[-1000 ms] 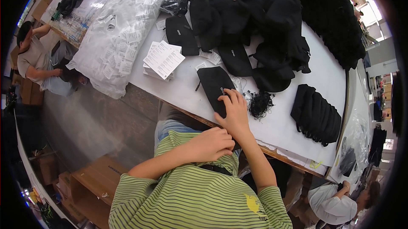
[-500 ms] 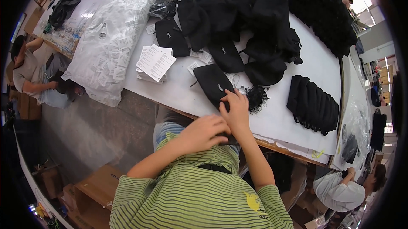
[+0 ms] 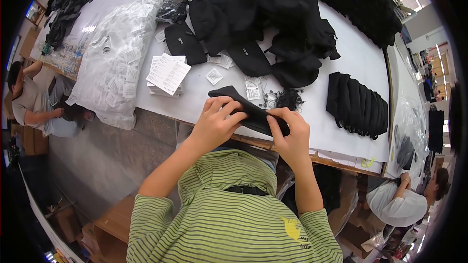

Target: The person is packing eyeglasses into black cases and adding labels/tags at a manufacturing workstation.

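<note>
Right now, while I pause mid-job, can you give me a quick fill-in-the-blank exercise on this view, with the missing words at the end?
1. The fabric piece between the left hand and the right hand is coloured ____.
2. In the picture, the overlapping row of black pieces lies to the ____ of the black tangle.
3. All over, the green shirt is patterned with dark ____.

Missing words: black; right; stripes.

Left fingers (image 3: pixel 226 110) — now on pouch (image 3: pixel 254 118)
</note>
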Tool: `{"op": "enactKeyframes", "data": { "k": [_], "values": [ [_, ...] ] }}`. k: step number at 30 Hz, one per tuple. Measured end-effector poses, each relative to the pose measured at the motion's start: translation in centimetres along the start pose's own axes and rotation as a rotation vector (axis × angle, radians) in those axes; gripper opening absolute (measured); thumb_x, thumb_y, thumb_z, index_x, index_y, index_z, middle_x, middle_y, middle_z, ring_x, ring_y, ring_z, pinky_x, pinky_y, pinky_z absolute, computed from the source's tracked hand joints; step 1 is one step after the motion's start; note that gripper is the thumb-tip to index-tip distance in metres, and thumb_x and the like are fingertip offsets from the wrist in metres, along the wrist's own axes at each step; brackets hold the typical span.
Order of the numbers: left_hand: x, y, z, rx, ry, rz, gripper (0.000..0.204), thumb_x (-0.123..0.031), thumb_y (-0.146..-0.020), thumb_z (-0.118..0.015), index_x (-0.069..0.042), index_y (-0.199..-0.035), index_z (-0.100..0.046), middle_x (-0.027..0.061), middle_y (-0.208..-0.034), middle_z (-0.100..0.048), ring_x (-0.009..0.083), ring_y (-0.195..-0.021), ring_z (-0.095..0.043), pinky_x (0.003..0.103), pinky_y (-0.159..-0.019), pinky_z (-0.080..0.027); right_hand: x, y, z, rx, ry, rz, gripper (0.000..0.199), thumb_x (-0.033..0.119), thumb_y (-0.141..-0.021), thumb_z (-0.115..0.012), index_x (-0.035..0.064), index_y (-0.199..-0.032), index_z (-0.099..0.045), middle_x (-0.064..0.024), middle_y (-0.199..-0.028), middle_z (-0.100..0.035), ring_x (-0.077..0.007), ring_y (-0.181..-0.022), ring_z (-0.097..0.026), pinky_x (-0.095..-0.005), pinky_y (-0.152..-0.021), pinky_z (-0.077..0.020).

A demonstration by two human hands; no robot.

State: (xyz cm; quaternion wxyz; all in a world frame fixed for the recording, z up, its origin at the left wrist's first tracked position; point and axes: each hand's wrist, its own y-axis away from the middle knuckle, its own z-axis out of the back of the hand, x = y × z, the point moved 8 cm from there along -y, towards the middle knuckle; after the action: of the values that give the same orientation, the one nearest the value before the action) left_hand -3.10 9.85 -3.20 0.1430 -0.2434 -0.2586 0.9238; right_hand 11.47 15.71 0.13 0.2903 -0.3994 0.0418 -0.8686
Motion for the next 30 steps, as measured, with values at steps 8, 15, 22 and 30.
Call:
{"op": "enactKeyframes", "data": {
  "k": [8,15,22,30],
  "values": [
    [-0.5,0.6,0.2,-0.015,0.206,-0.070,0.029,-0.001,-0.059,-0.070,-0.004,-0.087,-0.064,0.0077,-0.084,-0.064,0.0261,-0.081,-0.061,0.036,-0.077,-0.048,-0.4,0.5,-0.6,0.098,-0.149,-0.037,0.008,0.006,-0.082,-0.065,0.0037,-0.089,-0.066,-0.0082,-0.079,-0.066,-0.0237,-0.070,-0.061,-0.0323,-0.068,-0.0479],
    [1.1,1.2,1.3,0.026,0.324,0.208,0.016,-0.005,-0.073,-0.071,-0.002,-0.086,-0.062,0.0101,-0.081,-0.064,0.0268,-0.075,-0.062,0.035,-0.069,-0.048,-4.5,2.7,-1.3,0.324,-0.692,-0.174,0.050,0.025,-0.080,-0.071,0.0002,-0.120,-0.054,-0.0119,-0.120,-0.059,-0.0214,-0.114,-0.053,-0.0349,-0.102,-0.0355],
    [3.0,3.7,0.5,0.152,0.550,0.569,0.019,-0.012,-0.078,-0.072,0.001,-0.088,-0.061,0.0118,-0.080,-0.063,0.0267,-0.070,-0.059,0.033,-0.066,-0.046,-8.3,8.2,-5.5,0.562,-0.644,-0.562,0.035,0.016,-0.081,-0.074,-0.0028,-0.109,-0.063,-0.0029,-0.093,-0.067,-0.0087,-0.083,-0.060,-0.0234,-0.077,-0.0471],
    [4.8,5.5,0.4,0.349,0.507,0.578,0.024,-0.018,-0.076,-0.075,0.001,-0.085,-0.064,0.0086,-0.079,-0.061,0.0230,-0.076,-0.055,0.032,-0.068,-0.044,-11.9,6.8,-0.8,0.074,-1.764,-0.456,0.059,0.029,-0.090,-0.065,0.0078,-0.138,-0.041,-0.0026,-0.075,-0.060,-0.0091,-0.061,-0.049,-0.0214,-0.058,-0.0357]
  ]
}}
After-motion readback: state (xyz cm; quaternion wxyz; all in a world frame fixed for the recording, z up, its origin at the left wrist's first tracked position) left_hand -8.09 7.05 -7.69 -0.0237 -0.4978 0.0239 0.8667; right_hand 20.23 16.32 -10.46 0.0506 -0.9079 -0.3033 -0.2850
